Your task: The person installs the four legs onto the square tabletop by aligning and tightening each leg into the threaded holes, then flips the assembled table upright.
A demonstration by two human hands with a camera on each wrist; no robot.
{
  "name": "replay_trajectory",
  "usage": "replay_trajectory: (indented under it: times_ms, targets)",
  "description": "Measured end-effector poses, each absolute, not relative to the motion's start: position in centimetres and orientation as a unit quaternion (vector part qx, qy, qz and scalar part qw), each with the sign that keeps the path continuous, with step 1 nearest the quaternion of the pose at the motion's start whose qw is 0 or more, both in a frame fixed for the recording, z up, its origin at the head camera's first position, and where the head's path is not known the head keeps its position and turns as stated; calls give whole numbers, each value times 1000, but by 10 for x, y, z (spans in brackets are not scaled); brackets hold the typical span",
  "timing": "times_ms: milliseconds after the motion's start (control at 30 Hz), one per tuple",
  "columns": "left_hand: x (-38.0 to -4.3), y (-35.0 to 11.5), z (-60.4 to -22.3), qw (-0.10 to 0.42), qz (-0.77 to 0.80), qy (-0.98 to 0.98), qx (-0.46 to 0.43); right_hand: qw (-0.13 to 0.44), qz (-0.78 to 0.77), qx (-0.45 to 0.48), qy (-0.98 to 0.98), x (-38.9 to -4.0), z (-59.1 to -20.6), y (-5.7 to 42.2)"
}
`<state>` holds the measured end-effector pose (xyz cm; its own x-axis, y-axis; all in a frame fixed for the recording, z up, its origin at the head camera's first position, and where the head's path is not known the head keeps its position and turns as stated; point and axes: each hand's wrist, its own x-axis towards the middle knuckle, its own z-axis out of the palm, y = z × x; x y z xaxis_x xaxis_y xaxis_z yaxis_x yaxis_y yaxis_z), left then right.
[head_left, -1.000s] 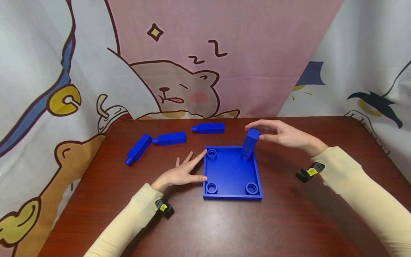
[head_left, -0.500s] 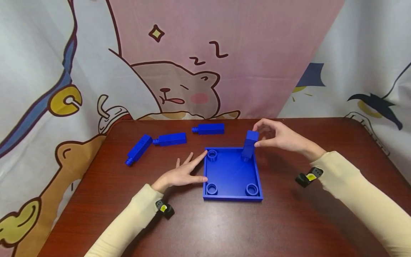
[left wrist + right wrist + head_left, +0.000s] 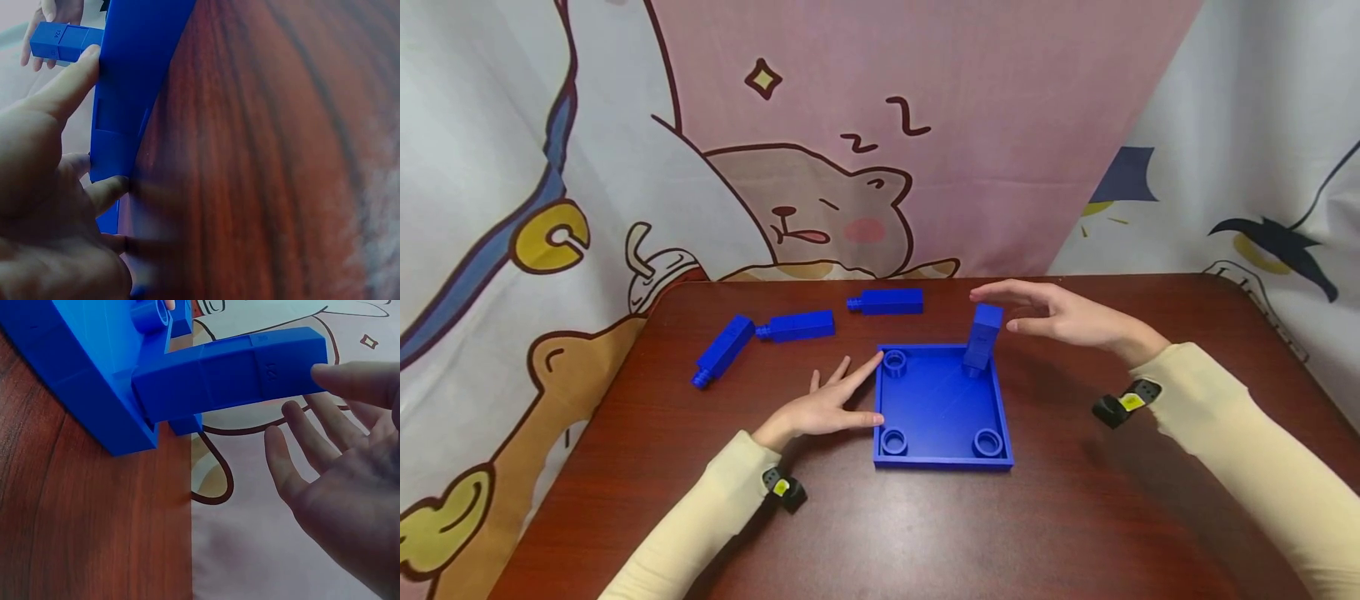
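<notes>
A square blue tray-like base (image 3: pixel 940 461) lies on the table, with a round socket in each corner. Upright in its back right socket stands a square blue leg (image 3: pixel 983 333). Around the top of that leg my right hand (image 3: pixel 1060 312) is spread, fingers behind it and thumb to its right. In the right wrist view the right thumb (image 3: pixel 356 381) overlaps the leg's upper end, while the fingers are apart from it. My left hand (image 3: pixel 820 407) rests with straight, splayed fingers against the base's left side, thumb and index fingertip at the rim.
Several more things lie toward the back left: one blue leg (image 3: pixel 724 350) slants, another blue leg (image 3: pixel 797 326) lies beside it, and a third leg (image 3: pixel 891 302) lies behind the base. Their threaded ends point left. A printed curtain (image 3: pixel 1000 167) hangs behind the table's back edge.
My right hand closed its fingers on the leg half a second ago and has now loosened and spread them again. The leg stands slightly straighter than one second ago. My left hand stayed still.
</notes>
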<state>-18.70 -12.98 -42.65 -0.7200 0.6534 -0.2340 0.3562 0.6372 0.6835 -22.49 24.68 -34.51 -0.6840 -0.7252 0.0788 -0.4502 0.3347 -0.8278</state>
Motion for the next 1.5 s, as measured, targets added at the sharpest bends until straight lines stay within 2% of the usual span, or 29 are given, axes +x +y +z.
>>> replay_trajectory:
  times_ms: [400, 633, 767, 900, 1200, 1367, 1500]
  targets:
    - [-187, -131, -426, 236, 311, 873, 292, 158, -455, -354, 802, -226, -347, 242]
    - [-185, -131, -423, 237, 309, 874, 291, 97, -454, -282, 839, -223, -350, 238]
    - [-186, -132, -422, 238, 311, 873, 291, 88, -464, -271, 839, -222, -353, 238]
    - [-186, -132, -423, 234, 310, 874, 292, 100, -463, -270, 838, -221, -352, 240]
    - [-185, -131, -426, 238, 308, 874, 290, 185, -452, -347, 801, -227, -344, 246]
    - [-186, -130, -427, 239, 307, 875, 289, 182, -440, -338, 812, -229, -342, 245]
    - [-186, -129, -427, 239, 307, 875, 289, 153, -442, -303, 831, -226, -342, 243]
